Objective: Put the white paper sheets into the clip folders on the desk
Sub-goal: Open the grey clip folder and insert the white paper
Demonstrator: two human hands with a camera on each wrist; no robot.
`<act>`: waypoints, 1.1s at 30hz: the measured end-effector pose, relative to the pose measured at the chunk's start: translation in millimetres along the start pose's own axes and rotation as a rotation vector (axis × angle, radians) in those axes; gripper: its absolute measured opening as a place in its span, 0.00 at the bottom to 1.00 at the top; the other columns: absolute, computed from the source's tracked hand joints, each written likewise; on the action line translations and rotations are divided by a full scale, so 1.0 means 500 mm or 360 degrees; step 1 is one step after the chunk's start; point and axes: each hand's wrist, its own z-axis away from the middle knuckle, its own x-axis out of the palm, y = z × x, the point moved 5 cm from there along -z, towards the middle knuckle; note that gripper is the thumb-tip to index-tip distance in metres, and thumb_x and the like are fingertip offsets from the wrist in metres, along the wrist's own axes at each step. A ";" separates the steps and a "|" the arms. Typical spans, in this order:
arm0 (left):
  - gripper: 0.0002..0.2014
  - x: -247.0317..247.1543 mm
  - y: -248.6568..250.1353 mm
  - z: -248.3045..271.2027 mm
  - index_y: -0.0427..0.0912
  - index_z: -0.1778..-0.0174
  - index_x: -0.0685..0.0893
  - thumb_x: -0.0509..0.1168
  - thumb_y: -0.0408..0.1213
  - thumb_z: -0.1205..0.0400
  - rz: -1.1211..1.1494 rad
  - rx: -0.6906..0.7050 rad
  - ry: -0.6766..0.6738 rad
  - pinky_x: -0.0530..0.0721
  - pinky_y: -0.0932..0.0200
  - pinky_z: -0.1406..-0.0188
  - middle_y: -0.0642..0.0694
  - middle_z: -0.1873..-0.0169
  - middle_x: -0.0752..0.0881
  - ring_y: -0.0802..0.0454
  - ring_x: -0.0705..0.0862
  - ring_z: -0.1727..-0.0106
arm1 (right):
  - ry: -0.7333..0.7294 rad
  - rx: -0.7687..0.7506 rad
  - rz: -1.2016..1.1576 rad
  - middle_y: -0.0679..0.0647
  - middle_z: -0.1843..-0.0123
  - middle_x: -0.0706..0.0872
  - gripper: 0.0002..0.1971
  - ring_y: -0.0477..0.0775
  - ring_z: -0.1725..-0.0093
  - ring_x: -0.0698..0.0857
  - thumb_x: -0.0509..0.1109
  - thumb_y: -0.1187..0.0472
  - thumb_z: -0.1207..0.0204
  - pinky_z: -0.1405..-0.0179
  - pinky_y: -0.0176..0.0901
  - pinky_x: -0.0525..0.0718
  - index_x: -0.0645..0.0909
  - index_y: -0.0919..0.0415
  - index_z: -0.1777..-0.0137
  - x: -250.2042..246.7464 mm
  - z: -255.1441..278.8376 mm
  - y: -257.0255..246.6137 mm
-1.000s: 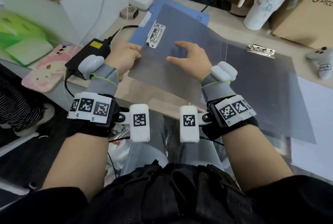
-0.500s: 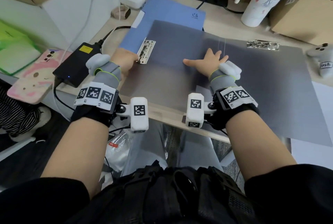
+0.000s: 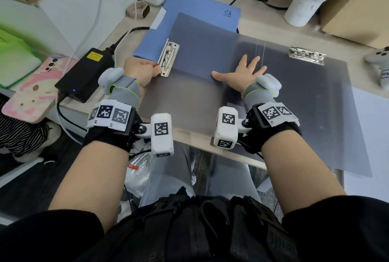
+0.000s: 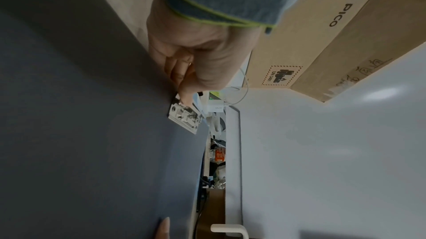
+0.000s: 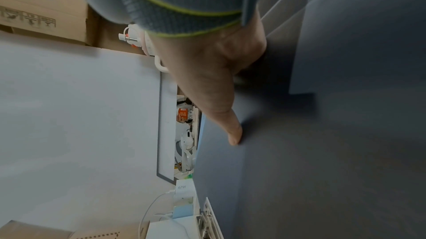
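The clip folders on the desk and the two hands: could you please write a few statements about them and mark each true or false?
1. The left hand pinches the near end of the metal clip on the grey folder. True.
2. The right hand is curled into a fist above the desk. False: it lies flat with spread fingers on the grey folder.
3. A blue folder lies partly under the grey folder. True.
4. White paper sheets are already clamped under the clip at the left hand. False: no white paper shows there; a white sheet lies at the right edge of the desk.
5. A second metal clip lies to the right of the right hand. True.
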 end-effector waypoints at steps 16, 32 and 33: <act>0.12 -0.015 0.061 0.031 0.45 0.66 0.77 0.64 0.44 0.18 -0.0108 0.0419 0.0197 0.78 0.69 0.80 0.50 0.73 0.86 0.66 0.77 0.88 | 0.0019 -0.0012 -0.0095 0.55 0.15 0.32 0.59 0.71 0.18 0.32 0.67 0.27 0.36 0.21 0.70 0.42 0.36 0.53 0.16 -0.004 0.016 -0.005; 0.19 0.112 0.137 -0.032 0.37 0.32 0.75 0.50 0.34 0.17 -0.1479 0.0431 0.0177 0.61 0.47 0.23 0.30 0.30 0.74 0.31 0.67 0.28 | 0.0006 -0.0034 -0.0195 0.56 0.15 0.32 0.56 0.71 0.19 0.32 0.69 0.31 0.33 0.19 0.67 0.40 0.38 0.52 0.16 -0.021 0.024 -0.003; 0.20 0.117 0.146 -0.032 0.36 0.29 0.72 0.50 0.35 0.17 -0.1519 0.0423 0.0209 0.60 0.48 0.22 0.30 0.28 0.71 0.32 0.65 0.26 | -0.0016 -0.0038 -0.0239 0.56 0.15 0.33 0.55 0.71 0.18 0.32 0.69 0.33 0.32 0.19 0.67 0.41 0.39 0.53 0.16 -0.027 0.025 -0.004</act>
